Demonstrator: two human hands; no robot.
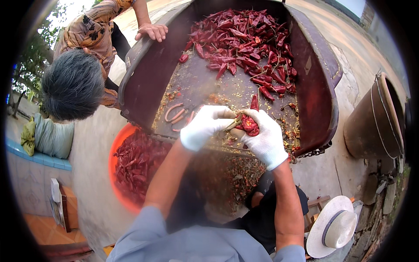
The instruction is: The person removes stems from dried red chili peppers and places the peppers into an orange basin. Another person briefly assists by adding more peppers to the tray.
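Both my hands wear white gloves and meet over the near end of a cart bed. In my right hand point(264, 139) is a dried red chilli point(249, 125), with its torn or wrinkled side showing. The fingers of my left hand point(207, 127) pinch the pale stems point(234, 122) at the chilli's left side. Another long red chilli point(254, 102) points up just beyond my right fingers; whether it is held too, I cannot tell. Pinkish curved handles point(176, 115), like those of scissors, lie on the bed to the left of my left hand.
A heap of dried chillies point(244, 39) fills the far part of the dark cart point(314, 83). An orange basin point(114, 174) of chillies stands at lower left. Another person's hand point(152, 32) rests on the cart's left rim. A brown bucket point(371, 118) and straw hat point(338, 229) are at right.
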